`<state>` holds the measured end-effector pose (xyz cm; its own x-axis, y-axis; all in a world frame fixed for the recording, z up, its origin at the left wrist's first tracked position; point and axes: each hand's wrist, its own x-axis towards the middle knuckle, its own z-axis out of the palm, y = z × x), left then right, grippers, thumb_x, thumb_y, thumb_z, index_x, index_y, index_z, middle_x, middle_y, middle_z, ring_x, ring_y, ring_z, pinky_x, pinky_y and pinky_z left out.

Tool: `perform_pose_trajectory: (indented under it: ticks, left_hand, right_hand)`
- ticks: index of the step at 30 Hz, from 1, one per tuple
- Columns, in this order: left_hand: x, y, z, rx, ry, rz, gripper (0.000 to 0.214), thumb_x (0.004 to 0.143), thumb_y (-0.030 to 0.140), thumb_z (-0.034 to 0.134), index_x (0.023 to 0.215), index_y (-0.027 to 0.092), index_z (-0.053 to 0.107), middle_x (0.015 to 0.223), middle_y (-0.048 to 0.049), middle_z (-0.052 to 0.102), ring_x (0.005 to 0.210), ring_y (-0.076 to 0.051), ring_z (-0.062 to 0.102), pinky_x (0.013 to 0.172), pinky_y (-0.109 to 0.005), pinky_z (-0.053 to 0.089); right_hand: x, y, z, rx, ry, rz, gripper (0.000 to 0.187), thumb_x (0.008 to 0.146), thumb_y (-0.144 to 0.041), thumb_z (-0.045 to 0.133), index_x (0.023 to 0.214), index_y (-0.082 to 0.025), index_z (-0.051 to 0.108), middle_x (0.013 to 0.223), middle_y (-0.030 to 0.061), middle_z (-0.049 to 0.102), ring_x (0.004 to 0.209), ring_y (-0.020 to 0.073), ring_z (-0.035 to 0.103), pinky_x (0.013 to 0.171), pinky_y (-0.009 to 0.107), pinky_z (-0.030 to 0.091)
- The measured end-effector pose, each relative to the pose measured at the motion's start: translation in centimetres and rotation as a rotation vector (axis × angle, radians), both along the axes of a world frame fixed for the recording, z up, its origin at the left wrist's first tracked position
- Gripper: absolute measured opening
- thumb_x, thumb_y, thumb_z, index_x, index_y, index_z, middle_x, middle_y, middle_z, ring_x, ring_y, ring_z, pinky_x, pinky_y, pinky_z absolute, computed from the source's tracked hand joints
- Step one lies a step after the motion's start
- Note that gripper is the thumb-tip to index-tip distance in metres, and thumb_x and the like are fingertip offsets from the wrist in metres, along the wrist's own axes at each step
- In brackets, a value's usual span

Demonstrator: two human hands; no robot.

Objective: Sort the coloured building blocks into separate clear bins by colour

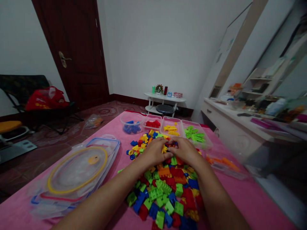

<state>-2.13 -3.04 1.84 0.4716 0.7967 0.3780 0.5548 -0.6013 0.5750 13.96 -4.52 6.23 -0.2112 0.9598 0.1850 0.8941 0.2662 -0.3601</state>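
Both hands are over a heap of toy building blocks in red, green, blue, yellow and orange. My left hand curls in from the left, its thumb reaching toward the right hand. Close beside it, almost touching, is my right hand, with bent fingers and its thumb drawn in. Yellow and red pieces show between the two hands. Whether these are gripped or lie in the heap behind is unclear. Beyond the fingers stand clear containers: a round one with blue pieces, and others with red, yellow and green pieces.
Stacked clear lids with yellow and blue rims lie on the pink cloth at left. A clear box with orange pieces sits at right. A white desk with clutter stands alongside, and a small white table by the wall.
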Motion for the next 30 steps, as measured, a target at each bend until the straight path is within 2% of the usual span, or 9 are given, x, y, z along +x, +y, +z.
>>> perform_pose_trajectory:
  ticks: [5,9,12,15,19,22,25,28,30]
  left_hand:
    - [-0.5,0.6,-1.2,-0.067,-0.279,0.037,0.056,0.073,0.038,0.066,0.124,0.019,0.055,0.126,-0.0084,0.058,0.116,-0.024,0.053,0.101,-0.036,0.04]
    - [-1.1,0.8,-1.6,-0.16,-0.436,0.036,0.043,0.073,0.031,0.065,0.114,0.02,0.062,0.119,-0.0059,0.063,0.111,-0.022,0.057,0.099,-0.035,0.042]
    - [-1.0,1.1,-1.4,-0.244,-0.578,0.074,0.032,0.077,0.034,0.061,0.104,0.018,0.065,0.107,-0.0065,0.068,0.102,-0.021,0.061,0.093,-0.034,0.046]
    - [-0.9,1.3,-1.4,-0.313,-0.727,0.159,0.034,0.077,0.04,0.061,0.101,0.016,0.064,0.103,-0.0085,0.069,0.095,-0.022,0.064,0.086,-0.033,0.049]
    - [-1.0,1.5,-1.8,-0.357,-0.922,0.115,0.04,0.083,0.047,0.053,0.105,0.015,0.062,0.099,-0.0099,0.07,0.09,-0.021,0.065,0.084,-0.034,0.048]
    - [-1.0,1.5,-2.1,-0.343,-0.931,0.095,0.04,0.084,0.048,0.052,0.105,0.015,0.062,0.1,-0.0096,0.07,0.094,-0.021,0.064,0.088,-0.034,0.046]
    - [-1.0,1.7,-2.3,-0.328,-0.895,0.074,0.039,0.082,0.047,0.056,0.106,0.016,0.063,0.104,-0.0099,0.068,0.098,-0.022,0.062,0.091,-0.034,0.044]
    - [-0.9,1.9,-2.5,-0.336,-0.912,0.053,0.039,0.081,0.046,0.058,0.106,0.017,0.063,0.107,-0.01,0.067,0.1,-0.022,0.062,0.091,-0.034,0.045]
    - [-0.9,2.0,-2.6,-0.329,-0.938,0.075,0.038,0.081,0.046,0.058,0.104,0.017,0.064,0.107,-0.0095,0.067,0.1,-0.022,0.062,0.091,-0.033,0.044]
  right_hand:
    - [1.1,-1.1,1.4,-0.167,-0.114,0.015,0.02,0.067,-0.029,0.07,0.086,-0.023,0.069,0.076,-0.0014,0.068,0.07,0.015,0.06,0.06,0.024,0.037]
    - [0.0,-1.4,0.7,-0.209,-0.247,0.042,0.041,0.057,-0.041,0.077,0.093,-0.025,0.068,0.088,0.0006,0.069,0.079,0.0192,0.061,0.061,0.026,0.036]
    - [-0.4,-1.3,0.3,-0.19,-0.265,0.053,0.033,0.058,-0.038,0.076,0.086,-0.024,0.066,0.086,0.0006,0.068,0.076,0.0183,0.06,0.058,0.025,0.034]
    - [-0.2,-1.0,0.7,-0.137,-0.204,0.023,0.023,0.063,-0.032,0.072,0.082,-0.024,0.066,0.081,-0.0002,0.067,0.072,0.0163,0.059,0.058,0.024,0.033]
    - [-1.0,-0.9,0.8,-0.002,-0.064,-0.053,0.025,0.074,-0.04,0.062,0.091,-0.023,0.068,0.085,0.0033,0.068,0.075,0.0174,0.06,0.061,0.025,0.035]
    - [-2.7,-1.0,0.0,-0.008,-0.012,-0.048,0.026,0.075,-0.044,0.06,0.086,-0.023,0.071,0.084,0.0045,0.07,0.074,0.0182,0.061,0.061,0.025,0.035]
    - [-4.0,-1.1,-0.9,-0.034,-0.006,-0.056,0.019,0.073,-0.037,0.06,0.072,-0.022,0.071,0.071,0.0037,0.068,0.067,0.0173,0.059,0.059,0.025,0.034]
    - [-4.1,-0.9,-1.2,-0.028,0.085,-0.048,0.013,0.068,-0.026,0.058,0.062,-0.02,0.068,0.061,0.0012,0.063,0.061,0.0149,0.055,0.056,0.024,0.033]
    - [-3.3,-0.6,-0.9,-0.02,0.227,-0.018,0.013,0.067,-0.023,0.056,0.06,-0.018,0.066,0.06,-0.0003,0.061,0.061,0.0137,0.054,0.055,0.022,0.034]
